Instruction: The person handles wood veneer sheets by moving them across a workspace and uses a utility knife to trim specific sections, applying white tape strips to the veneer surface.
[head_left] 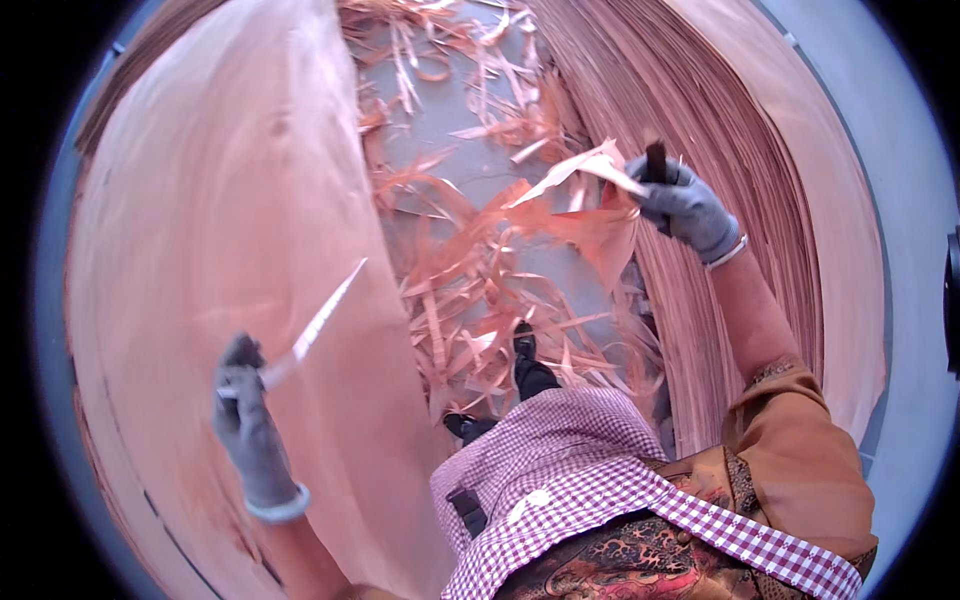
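Note:
Over the large pale veneer sheet (240,200) on the left, my gloved left hand (252,430) is closed around one end of a narrow, pale, pointed strip (328,312). Whether this strip is a blade or a sliver of veneer, I cannot tell. Out to the right, my gloved right hand (690,208) grips torn scraps of veneer (585,225), which hang toward the middle above the floor. A short dark piece (655,162) sticks up from that same fist; its kind is unclear.
Thin veneer offcuts (480,330) litter the grey floor (440,110) between two stacks, around my dark shoes (524,340). On the right rises a tall stack of veneer sheets (700,130), its layered edges facing the aisle. A checked apron (560,450) covers my front.

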